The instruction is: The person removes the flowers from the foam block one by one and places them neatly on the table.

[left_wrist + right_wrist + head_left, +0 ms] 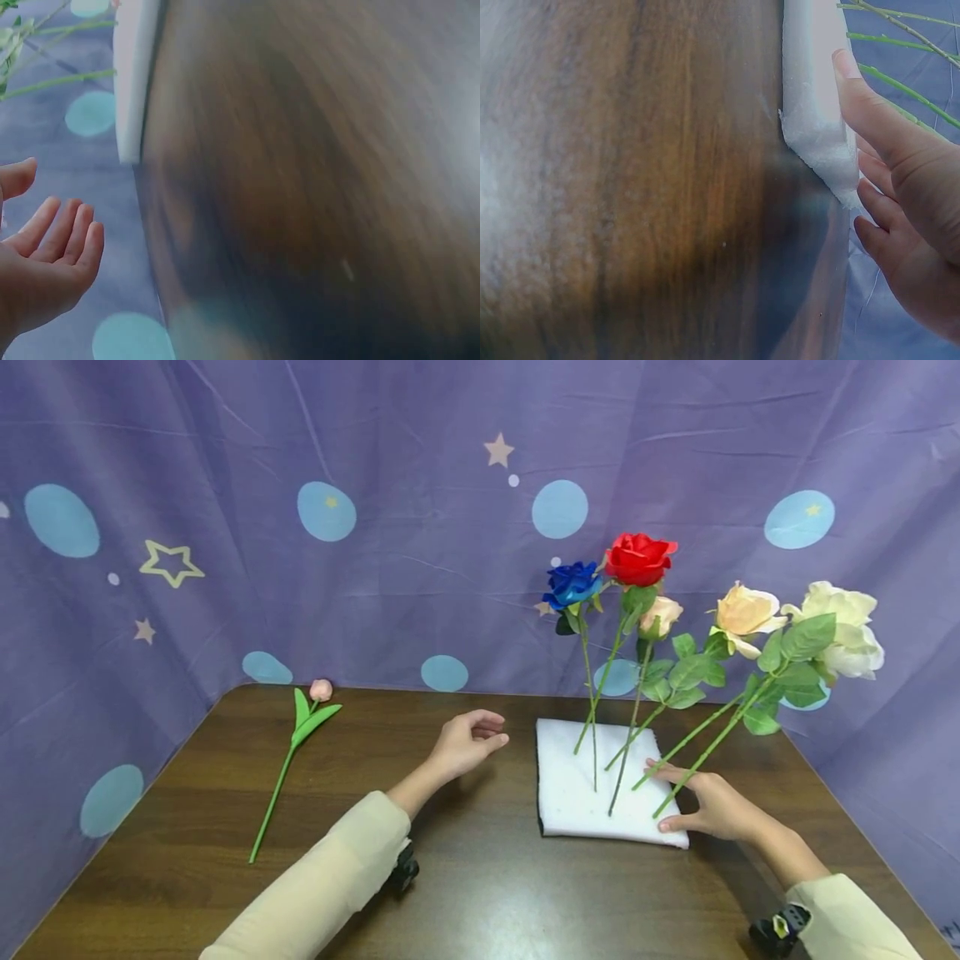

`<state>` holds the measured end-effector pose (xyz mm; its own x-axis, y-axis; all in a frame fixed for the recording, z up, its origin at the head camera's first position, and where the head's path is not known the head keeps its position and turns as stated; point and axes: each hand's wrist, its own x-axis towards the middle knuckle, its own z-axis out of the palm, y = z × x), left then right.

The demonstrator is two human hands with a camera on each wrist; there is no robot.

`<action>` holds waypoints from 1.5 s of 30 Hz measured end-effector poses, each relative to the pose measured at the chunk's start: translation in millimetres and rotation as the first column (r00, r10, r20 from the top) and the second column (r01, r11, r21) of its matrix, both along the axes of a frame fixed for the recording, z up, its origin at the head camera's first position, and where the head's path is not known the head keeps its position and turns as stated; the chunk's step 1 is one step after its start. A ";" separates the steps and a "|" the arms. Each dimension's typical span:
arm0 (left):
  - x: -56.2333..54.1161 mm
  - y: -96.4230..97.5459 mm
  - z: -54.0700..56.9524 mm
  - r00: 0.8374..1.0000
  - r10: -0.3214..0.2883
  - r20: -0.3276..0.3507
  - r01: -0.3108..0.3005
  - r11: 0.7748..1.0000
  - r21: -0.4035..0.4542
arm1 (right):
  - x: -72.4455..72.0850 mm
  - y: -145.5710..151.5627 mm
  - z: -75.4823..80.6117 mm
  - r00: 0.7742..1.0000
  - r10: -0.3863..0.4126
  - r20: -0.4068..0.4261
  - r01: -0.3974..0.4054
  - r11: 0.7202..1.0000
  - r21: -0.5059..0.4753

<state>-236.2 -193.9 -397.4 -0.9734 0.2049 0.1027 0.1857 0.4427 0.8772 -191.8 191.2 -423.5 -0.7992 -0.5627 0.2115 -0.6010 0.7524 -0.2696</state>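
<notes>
A white foam block [562, 793] lies on the table with several artificial flowers stuck in it. Among them are a blue rose [573, 585], a red rose [640, 559], a small peach rose [660, 616], a larger peach rose [745, 612] and white blooms [843, 627], the latter two leaning right. My right hand [712, 806] rests at the block's right edge; its thumb [874, 105] lies on top and other fingers sit by the side. Left of the block, my left hand [467, 745] hovers with loosely bent fingers, holding nothing. A pink tulip [320, 691] lies at the table's left.
The brown wooden table [480, 893] reaches back to a purple curtain [420, 527] with blue spots and stars. Tall stems and leaves [806, 639] spread over my right hand and past the block's right side.
</notes>
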 end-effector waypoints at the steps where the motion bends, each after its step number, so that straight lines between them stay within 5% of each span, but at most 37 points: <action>1: -0.1 4.2 0.3 1.000 -0.010 -0.001 0.010 1.000 0.014 | 0.1 0.1 -0.2 1.000 0.001 -0.002 -0.001 1.000 0.003; 13: -8.2 61.8 7.6 0.998 -0.025 0.058 0.009 0.966 0.258 | -1.7 1.5 -0.5 0.999 0.035 -0.036 -0.036 0.999 -0.022; 20: -12.4 87.3 17.4 0.983 -0.055 0.172 -0.030 0.890 0.455 | -1.8 0.4 -0.5 0.997 0.033 -0.063 -0.033 0.999 0.005; 27: -9.8 104.9 19.5 0.974 -0.096 0.207 -0.044 0.810 0.585 | -1.8 0.4 -0.9 0.997 0.036 -0.066 -0.036 0.999 0.003; 38: -0.9 121.9 10.7 0.965 -0.075 0.250 -0.082 0.822 0.563 | -1.7 0.6 -1.9 0.997 0.048 -0.056 -0.050 0.998 -0.027; 45: 1.7 129.1 6.4 0.968 -0.056 0.245 -0.108 0.787 0.607 | -2.6 0.1 -1.9 0.997 0.048 -0.057 -0.050 0.998 -0.027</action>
